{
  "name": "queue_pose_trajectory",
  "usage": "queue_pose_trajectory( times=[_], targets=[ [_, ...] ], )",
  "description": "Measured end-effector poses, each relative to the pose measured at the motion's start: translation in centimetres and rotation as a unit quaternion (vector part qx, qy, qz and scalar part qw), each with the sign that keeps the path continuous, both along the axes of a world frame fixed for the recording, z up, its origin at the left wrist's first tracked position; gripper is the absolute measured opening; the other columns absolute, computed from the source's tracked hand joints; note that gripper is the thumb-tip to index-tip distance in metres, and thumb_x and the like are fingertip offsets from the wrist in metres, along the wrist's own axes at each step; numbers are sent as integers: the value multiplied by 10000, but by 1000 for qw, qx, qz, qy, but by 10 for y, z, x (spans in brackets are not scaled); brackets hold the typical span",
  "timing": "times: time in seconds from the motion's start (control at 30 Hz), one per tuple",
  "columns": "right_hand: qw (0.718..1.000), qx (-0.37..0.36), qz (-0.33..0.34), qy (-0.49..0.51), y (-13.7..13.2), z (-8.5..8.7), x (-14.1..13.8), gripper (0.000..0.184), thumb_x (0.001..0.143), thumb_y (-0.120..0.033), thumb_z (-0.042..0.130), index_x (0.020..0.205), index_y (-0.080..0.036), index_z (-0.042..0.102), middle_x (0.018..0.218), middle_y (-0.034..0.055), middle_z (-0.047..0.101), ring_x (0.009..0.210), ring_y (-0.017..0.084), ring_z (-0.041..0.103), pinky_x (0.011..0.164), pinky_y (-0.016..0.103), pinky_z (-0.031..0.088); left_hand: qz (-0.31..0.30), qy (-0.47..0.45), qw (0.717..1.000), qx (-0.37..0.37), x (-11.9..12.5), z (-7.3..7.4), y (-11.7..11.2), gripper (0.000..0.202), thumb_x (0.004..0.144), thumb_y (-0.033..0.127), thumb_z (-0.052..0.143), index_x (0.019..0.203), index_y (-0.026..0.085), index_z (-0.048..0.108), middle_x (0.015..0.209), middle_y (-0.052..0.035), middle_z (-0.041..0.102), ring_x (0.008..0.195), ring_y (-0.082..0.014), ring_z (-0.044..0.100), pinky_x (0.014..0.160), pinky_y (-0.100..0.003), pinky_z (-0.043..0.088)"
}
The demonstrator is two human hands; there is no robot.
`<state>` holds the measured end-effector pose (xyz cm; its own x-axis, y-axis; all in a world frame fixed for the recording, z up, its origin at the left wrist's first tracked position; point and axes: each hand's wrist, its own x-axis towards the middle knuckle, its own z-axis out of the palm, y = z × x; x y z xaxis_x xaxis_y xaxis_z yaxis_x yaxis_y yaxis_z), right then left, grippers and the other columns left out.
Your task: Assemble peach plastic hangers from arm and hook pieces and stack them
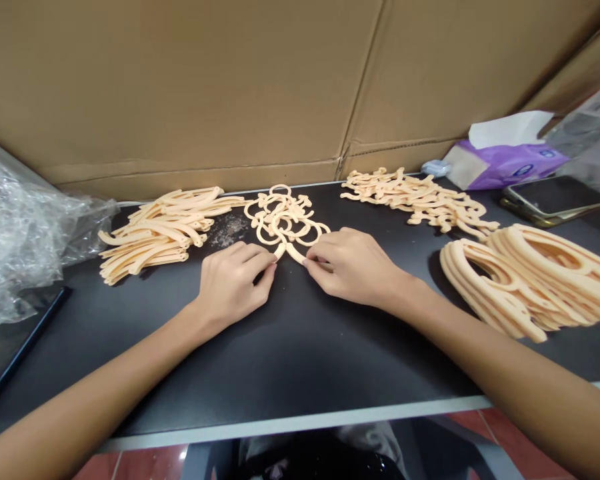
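Note:
Above the middle of the dark table, my left hand (pixel 236 280) pinches the lower end of a cream-coloured curved plastic piece (pixel 279 251). My right hand (pixel 353 265) grips a second curved piece (pixel 295 253) of the same colour between thumb and fingers. The upper ends of these two pieces meet, forming an upside-down V. Whether they are joined I cannot tell. Just behind them lies a heap of cream ring-like curved parts (pixel 285 217), partly overlapped by the held pieces.
Long curved strips (pixel 165 230) are piled left, small wavy pieces (pixel 415 197) back right. Larger looped frames (pixel 525 280) are stacked at right. Bubble wrap (pixel 25 233), a purple tissue box (pixel 505 160) and a phone (pixel 557 197) flank the work. Cardboard (pixel 205 87) stands behind.

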<state>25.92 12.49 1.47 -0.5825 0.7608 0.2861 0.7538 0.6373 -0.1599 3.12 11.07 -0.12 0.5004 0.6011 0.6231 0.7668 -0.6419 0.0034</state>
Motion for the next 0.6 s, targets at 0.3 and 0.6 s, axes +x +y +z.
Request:
queue_pose_trajectory(
  times=[0.3,0.6],
  targets=[
    [999,22,-4,-41,-6,9,-3,262,923,-180,495,822,-142,733,874,85,738,820,197,647,764,331,377,6,73,997,-19,18,13,-30,174,943,229,578,927,186,746,991,-55,761,910,-243,619,802,-419,457],
    [999,15,-14,-33,-15,25,-5,304,955,-174,469,879,-139,761,948,122,741,928,234,639,826,358,420,5,161,957,-243,-4,11,-99,553,1041,440,396,1543,208,372,1610,-73,375,1487,-289,349,1197,-540,330]
  ],
)
